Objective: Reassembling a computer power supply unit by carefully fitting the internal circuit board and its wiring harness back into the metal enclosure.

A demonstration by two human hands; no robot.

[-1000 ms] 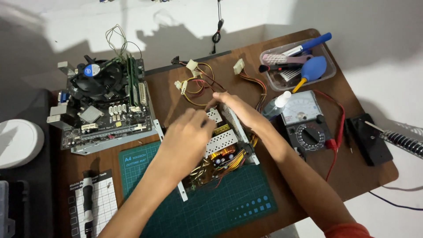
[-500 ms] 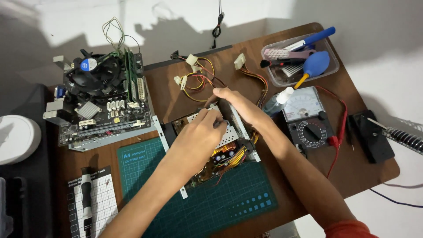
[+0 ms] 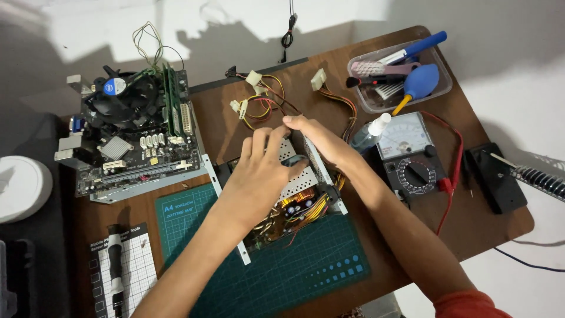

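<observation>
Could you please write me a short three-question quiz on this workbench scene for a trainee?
1. True or false: the left hand lies flat on the open power supply unit.
2. Which thing lies just right of the right hand? A) motherboard B) analog multimeter C) screwdriver
3. Fill in: the power supply unit sits partly on a green cutting ____.

Key:
1. True; the right hand grips the unit's far edge.
2. B, the analog multimeter; the motherboard is far left, and the screwdriver lies at the near left.
3. mat.
</observation>
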